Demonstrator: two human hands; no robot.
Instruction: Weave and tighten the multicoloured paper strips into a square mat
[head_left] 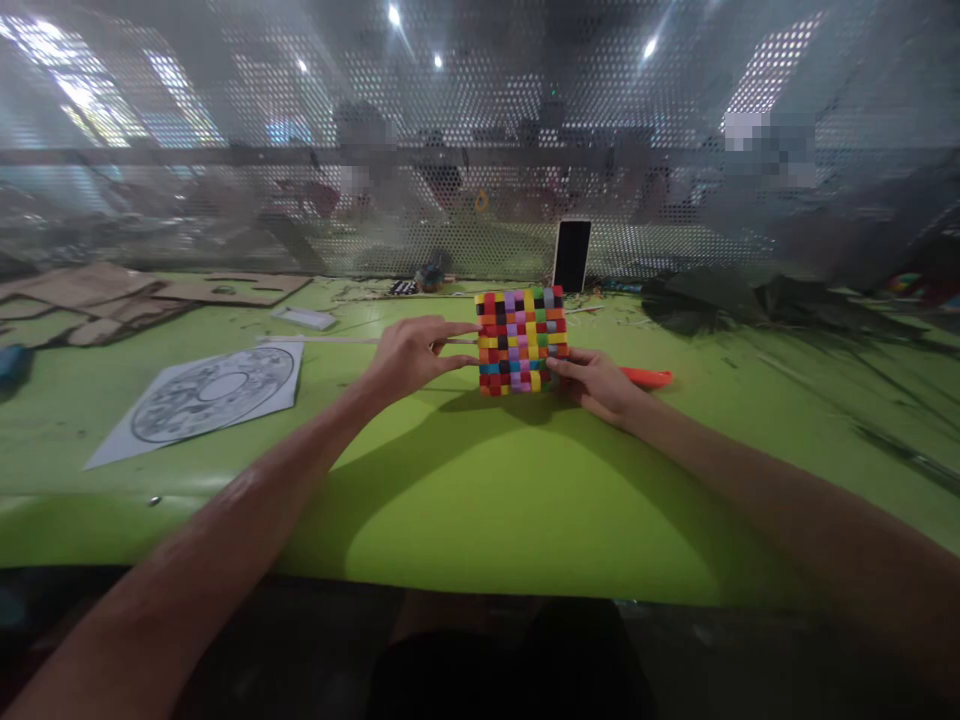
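Observation:
A small woven square (pixel 523 342) of many-coloured flat strips is held upright above the green table. My left hand (pixel 412 350) is at its left edge, with thumb and fingertips touching it. A thin pale strip (pixel 330 340) runs leftward from behind my left hand; whether it joins the square cannot be told. My right hand (pixel 596 383) pinches the lower right edge, thumb on the near face and the other fingers mostly behind. Just past the right hand lies an orange-red tool handle (pixel 651 377), partly hidden by it.
On the green table (pixel 480 500) a paper with a ring-shaped drawing (pixel 217 395) lies left. Cut cardboard (pixel 82 290) and a small white block (pixel 304 318) are behind it. A phone (pixel 571 256) leans against the perforated screen (pixel 480 215). Dark leaves (pixel 720 300) lie right.

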